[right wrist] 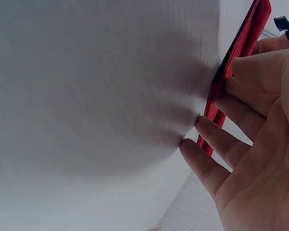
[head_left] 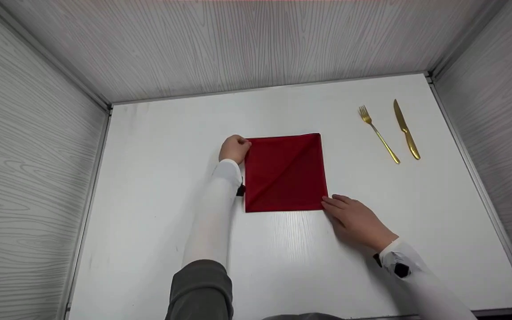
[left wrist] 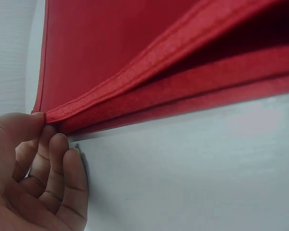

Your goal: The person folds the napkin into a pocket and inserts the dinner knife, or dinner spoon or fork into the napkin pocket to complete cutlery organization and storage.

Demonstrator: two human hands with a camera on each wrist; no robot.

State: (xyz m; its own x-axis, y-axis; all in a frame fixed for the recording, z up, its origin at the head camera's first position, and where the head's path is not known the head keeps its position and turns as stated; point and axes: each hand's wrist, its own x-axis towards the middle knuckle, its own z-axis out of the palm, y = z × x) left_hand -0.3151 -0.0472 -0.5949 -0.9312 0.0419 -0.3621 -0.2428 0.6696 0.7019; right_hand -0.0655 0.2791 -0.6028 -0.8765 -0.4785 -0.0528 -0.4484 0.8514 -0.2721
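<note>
A red cloth napkin (head_left: 278,178), folded into a square with a diagonal crease or edge across its top, lies on the white table. At its far left corner my left hand (head_left: 235,149) pinches the cloth between thumb and index finger. In the left wrist view, the layers of the napkin (left wrist: 111,57) part along the near side, and the other fingers of the left hand (left wrist: 43,173) curl below the corner. My right hand (head_left: 358,220) is at the near right corner with fingers extended. The right wrist view shows its fingertips (right wrist: 189,147) at the napkin's edge and the table.
To the right of the napkin lie a gold fork (head_left: 378,133) and a gold knife (head_left: 407,129), side by side. Grey wood-grain panels (head_left: 260,44) enclose the white table (head_left: 158,186) at the back and both sides.
</note>
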